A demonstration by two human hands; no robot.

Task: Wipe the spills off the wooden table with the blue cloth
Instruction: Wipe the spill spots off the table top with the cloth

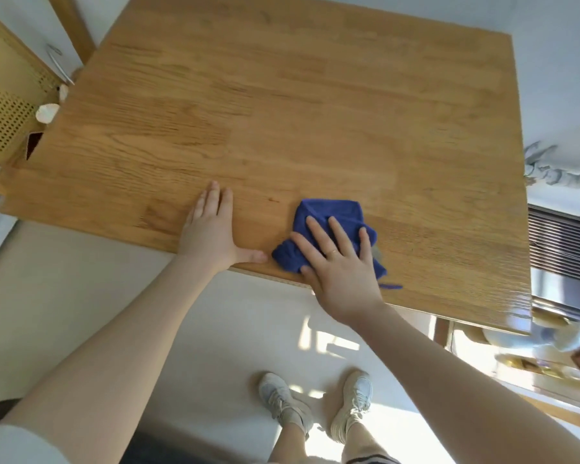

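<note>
Nearest the camera, two pale shoes [318,405] stand on a light floor [81,279] with patches of sunlight. Above them both bare forearms reach to the near edge of the table [282,112].

The right hand [340,262] lies flat with fingers straight and spread, pressing down on the blue cloth [329,226], which sits bunched just inside the near edge, right of centre. A loose thread of the cloth trails to the right of the wrist. The left hand [215,229] rests flat on the bare wood just beside the cloth, fingers straight and together, thumb stretched toward the cloth without touching it. A small reddish spot [274,199] shows on the wood between the two hands, a little farther in.

Beyond the hands the wooden top runs wide and bare to its far edge. At the left stands a cabinet [4,118] with a perforated front; a white shell-like object [46,112] lies by the table's left edge. At the right a dark slatted grille [563,242] meets the white wall.
</note>
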